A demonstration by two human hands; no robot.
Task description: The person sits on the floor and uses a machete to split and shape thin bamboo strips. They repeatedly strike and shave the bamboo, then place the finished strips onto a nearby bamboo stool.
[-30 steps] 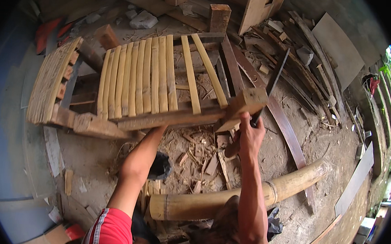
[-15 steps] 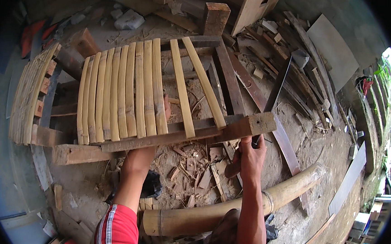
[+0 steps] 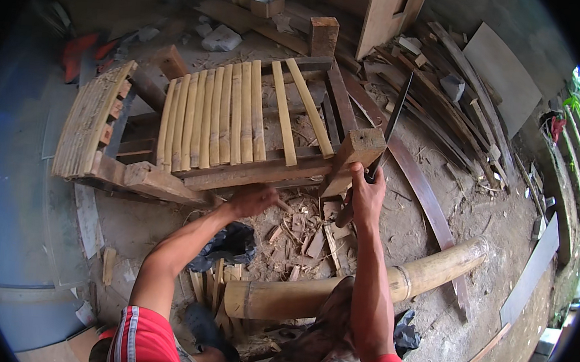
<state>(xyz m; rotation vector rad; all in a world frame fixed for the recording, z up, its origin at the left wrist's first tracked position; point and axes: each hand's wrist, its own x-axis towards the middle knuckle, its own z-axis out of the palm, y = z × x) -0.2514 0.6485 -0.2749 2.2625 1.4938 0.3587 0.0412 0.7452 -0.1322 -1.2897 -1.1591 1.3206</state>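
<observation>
Your left hand (image 3: 251,202) is now out from under the bamboo-slatted frame (image 3: 226,119) ahead, curled, grip unclear; your right hand (image 3: 367,196) clamps a long-bladed tool (image 3: 398,111) beside its corner post (image 3: 356,152), likely steadying alone.

No readable text, labels or signs

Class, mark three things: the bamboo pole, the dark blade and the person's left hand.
Bamboo pole (image 3: 288,300): head view, left section.
Dark blade (image 3: 398,109): head view, middle of its length.
Left hand (image 3: 253,201): head view, back.
</observation>
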